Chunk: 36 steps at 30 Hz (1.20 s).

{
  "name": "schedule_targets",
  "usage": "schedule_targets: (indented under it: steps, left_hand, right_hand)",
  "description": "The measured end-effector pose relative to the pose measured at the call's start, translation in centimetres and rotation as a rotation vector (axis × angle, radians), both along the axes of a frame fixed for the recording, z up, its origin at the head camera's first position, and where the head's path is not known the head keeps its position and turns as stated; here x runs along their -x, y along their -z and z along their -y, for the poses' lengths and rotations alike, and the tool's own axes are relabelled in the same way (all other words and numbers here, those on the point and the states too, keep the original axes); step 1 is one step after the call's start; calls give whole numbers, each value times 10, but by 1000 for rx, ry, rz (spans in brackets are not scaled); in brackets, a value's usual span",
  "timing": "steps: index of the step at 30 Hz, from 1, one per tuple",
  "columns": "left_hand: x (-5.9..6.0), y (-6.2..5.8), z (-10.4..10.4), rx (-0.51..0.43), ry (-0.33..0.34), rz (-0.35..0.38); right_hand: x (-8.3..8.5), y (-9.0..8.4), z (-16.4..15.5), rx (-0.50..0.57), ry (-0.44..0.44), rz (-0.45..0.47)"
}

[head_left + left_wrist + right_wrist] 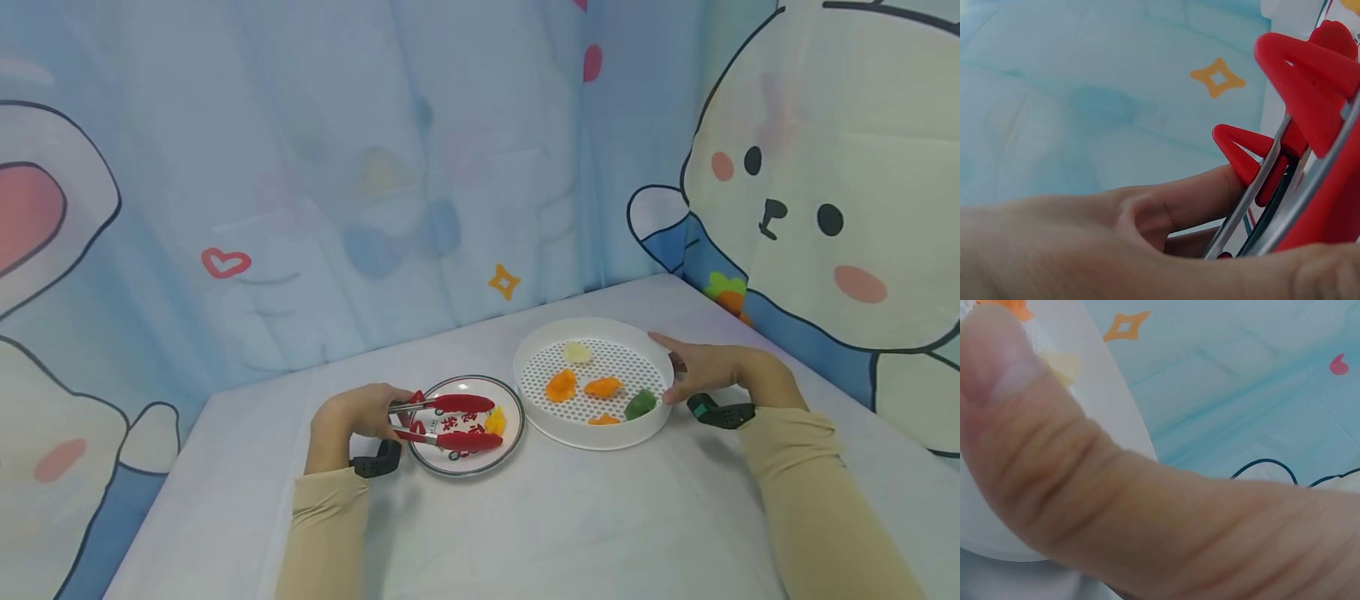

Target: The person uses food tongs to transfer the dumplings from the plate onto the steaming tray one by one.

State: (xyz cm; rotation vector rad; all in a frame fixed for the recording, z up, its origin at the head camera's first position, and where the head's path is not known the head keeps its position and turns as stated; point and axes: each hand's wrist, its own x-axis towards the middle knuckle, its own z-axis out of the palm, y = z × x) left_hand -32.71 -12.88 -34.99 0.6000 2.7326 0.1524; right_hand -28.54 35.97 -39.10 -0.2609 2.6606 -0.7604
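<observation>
My left hand (362, 410) holds a pair of metal tongs with red tips (465, 402) over a white plate (467, 473) with a dark rim and red print. Between the spread tong tips a yellow piece (495, 421) shows on the plate. In the left wrist view, thumb and fingers are around the metal arms of the tongs (1254, 203). My right hand (708, 368) grips the right side of a round white perforated tray (547, 423), thumb near the front of its wall. Inside lie several orange pieces (561, 386), a green piece (641, 404) and a pale yellow piece (577, 352).
Plate and tray stand side by side, close together, on a white-covered table (570, 525). A blue curtain with printed cartoon figures (300, 208) hangs behind the table and along its right side. Each wrist wears a black band (720, 412).
</observation>
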Motion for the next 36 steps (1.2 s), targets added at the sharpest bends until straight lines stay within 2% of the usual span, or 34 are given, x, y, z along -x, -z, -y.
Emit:
schedule_targets:
  steps: [4, 12, 19, 23, 29, 36]
  left_hand:
    - [-2, 0, -4, -1, -23, -3]
    - [-11, -9, -16, 17, -93, -27]
    - [-12, -9, -14, 8, -114, -35]
    - [-12, -11, -8, 14, -103, -45]
    - [-14, -23, -4, 10, -99, -98]
    - [-21, -31, -20, -69, -7, -137]
  right_hand:
    - [1, 0, 0, -12, 0, 2]
    - [-1, -1, -3, 45, -25, 6]
    - [0, 0, -2, 38, -38, -13]
    - [2, 1, 1, 22, -36, -16]
    - [3, -1, 4, 22, -21, -18]
    - [-1, 0, 0, -6, 3, 6]
